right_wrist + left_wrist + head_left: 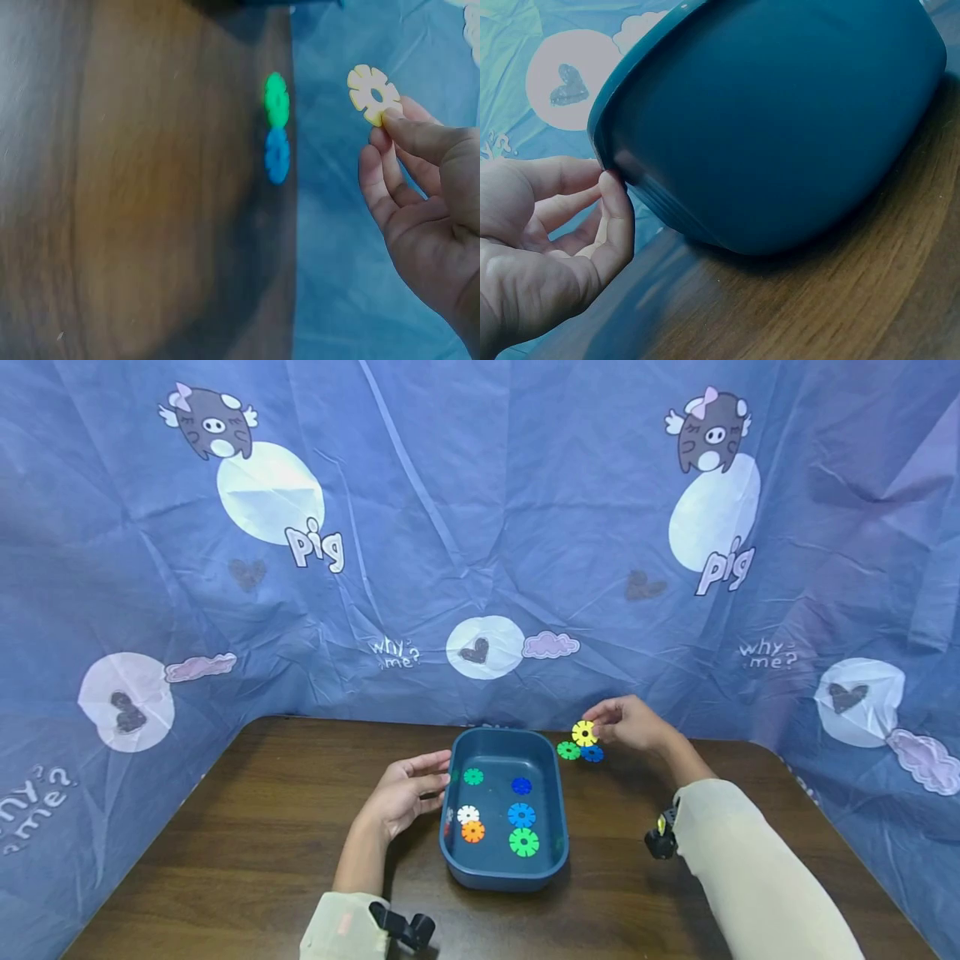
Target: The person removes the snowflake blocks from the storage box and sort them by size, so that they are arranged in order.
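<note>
My right hand (626,722) pinches a yellow notched flower-shaped disc (584,733) between thumb and fingertips. In the right wrist view the yellow disc (374,94) is raised, with its centre hole showing. Below it on the table, a green disc (568,750) and a blue disc (592,753) lie side by side. My left hand (401,793) holds the left rim of a dark blue box (504,878); in the left wrist view thumb and finger meet at the box's edge (598,124). Inside lie a white disc (468,814), an orange disc (472,832) and several green and blue discs (523,842).
The box stands on a brown wooden table (247,827). Right behind the table's far edge hangs a blue printed cloth (420,568), which also closes in both sides. Black wrist cameras (405,929) are strapped at both sleeves.
</note>
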Demonstrator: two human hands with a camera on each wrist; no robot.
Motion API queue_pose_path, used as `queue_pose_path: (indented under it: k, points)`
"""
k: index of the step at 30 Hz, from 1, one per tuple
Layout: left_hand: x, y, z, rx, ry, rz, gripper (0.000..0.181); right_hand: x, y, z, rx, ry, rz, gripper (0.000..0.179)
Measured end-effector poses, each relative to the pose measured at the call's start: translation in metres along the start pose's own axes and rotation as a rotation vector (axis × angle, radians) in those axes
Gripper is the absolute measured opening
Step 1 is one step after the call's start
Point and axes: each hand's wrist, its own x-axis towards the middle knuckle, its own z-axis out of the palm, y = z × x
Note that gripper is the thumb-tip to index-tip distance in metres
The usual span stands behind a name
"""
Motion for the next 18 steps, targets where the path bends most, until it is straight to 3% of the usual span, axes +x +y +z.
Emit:
queue_pose_path:
  k: [8, 18]
  points:
    - [0.001, 0.0, -0.001, 0.005, 0.002, -0.009, 0.048, -0.016, 0.028, -0.009, 0.036, 0.093, 0.061, 0.028]
    - [0.0, 0.001, 0.0, -0.002, 0.01, -0.008, 0.048, -0.032, 0.06, -0.004, 0.13, 0.229, 0.147, 0.034]
